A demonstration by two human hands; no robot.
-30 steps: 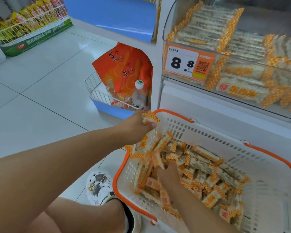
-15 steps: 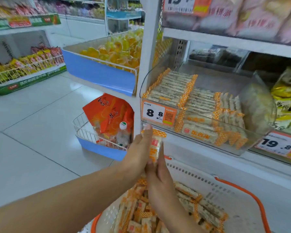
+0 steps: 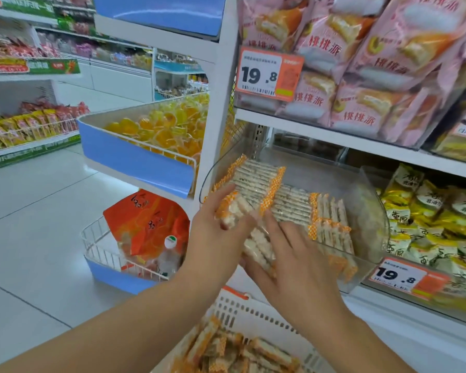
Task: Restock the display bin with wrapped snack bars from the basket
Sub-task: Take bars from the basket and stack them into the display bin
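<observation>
A clear plastic display bin (image 3: 371, 211) on the shelf holds neat rows of wrapped snack bars (image 3: 267, 184) with orange checked ends. Both hands are raised at the bin's front left corner. My left hand (image 3: 213, 238) grips a small stack of snack bars (image 3: 233, 210) against the front row. My right hand (image 3: 293, 259) holds more bars (image 3: 257, 246) from below and the side, its fingers spread over them. Below, the white basket with an orange rim (image 3: 237, 310) holds several loose bars (image 3: 226, 351).
A blue-fronted wire bin of orange jelly cups (image 3: 151, 135) juts out at left, with a lower wire bin holding an orange bag (image 3: 145, 224). Pink cake packs (image 3: 361, 63) fill the shelf above; yellow packs (image 3: 428, 224) sit right of the display bin.
Both hands have lifted out of the basket up to the display bin, carrying snack bars. The view has tilted upward, so the basket now lies at the bottom edge.
</observation>
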